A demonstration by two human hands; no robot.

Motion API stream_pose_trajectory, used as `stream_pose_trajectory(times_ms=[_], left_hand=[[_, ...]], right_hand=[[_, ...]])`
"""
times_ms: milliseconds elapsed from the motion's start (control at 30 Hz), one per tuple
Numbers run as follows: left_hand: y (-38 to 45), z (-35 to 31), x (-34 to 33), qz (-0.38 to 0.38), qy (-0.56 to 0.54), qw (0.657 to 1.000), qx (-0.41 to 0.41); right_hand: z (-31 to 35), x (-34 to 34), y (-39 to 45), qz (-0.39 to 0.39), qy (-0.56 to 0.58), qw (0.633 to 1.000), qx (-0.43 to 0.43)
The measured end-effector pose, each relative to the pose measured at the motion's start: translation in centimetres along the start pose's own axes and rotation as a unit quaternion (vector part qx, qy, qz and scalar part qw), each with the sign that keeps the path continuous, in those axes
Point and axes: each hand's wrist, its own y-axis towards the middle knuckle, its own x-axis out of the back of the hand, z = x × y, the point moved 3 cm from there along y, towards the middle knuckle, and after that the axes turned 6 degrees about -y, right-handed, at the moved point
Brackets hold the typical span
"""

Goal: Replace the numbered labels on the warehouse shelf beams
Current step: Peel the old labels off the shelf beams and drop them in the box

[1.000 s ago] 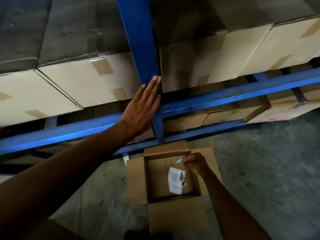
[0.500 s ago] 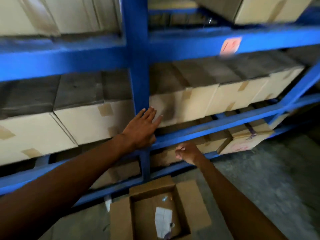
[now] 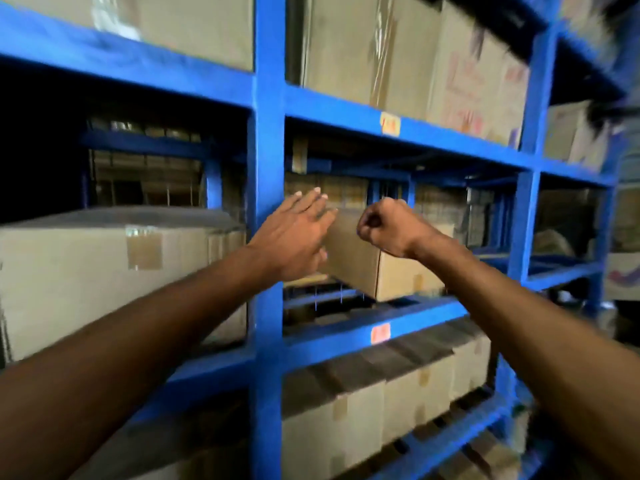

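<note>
Evidently the labels are thin, light stickers: one [image 3: 390, 123] sits on the upper shelf beam [image 3: 450, 138], another [image 3: 380, 333] on the lower beam [image 3: 415, 327], both right of the upright. They likely tear easily; lift a corner and peel slowly. The left hand [image 3: 294, 233] is flat and released; the right hand [image 3: 388, 226] is clenched, contents unseen.

Head-worn view, facing forward at the blue shelving [image 3: 268, 140], close in, level with mid beams
</note>
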Motion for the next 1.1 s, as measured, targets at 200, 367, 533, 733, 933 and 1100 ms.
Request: stream_pose_trajectory(times_ms=[200, 367, 533, 733, 933, 1100], left_hand=[[6.5, 2.8, 5.2, -0.068, 0.082, 0.994, 0.017], [11.5, 4.1, 5.8, -0.085, 0.143, 0.985, 0.048], [15.5, 6.8, 4.1, -0.033, 0.217, 0.969, 0.114], [17.2, 9.3, 1.4, 0.01, 0.278, 0.947, 0.158], [17.0, 9.5, 0.4, -0.01, 0.295, 0.943, 0.157], [17.0, 9.7, -0.2, -0.028, 0.31, 0.937, 0.156]], right_hand=[[-0.7, 8.9, 4.6, -0.114, -0.051, 0.992, -0.008], [-4.3, 11.0, 8.0, -0.15, -0.071, 0.986, -0.018], [-8.9, 10.6, 12.4, -0.174, -0.08, 0.981, -0.024], [-11.6, 9.2, 18.6, -0.236, -0.047, 0.97, -0.022], [-11.9, 6.1, 21.5, -0.304, -0.092, 0.947, -0.052], [-11.5, 4.1, 22.2, -0.325, -0.11, 0.939, -0.03]])
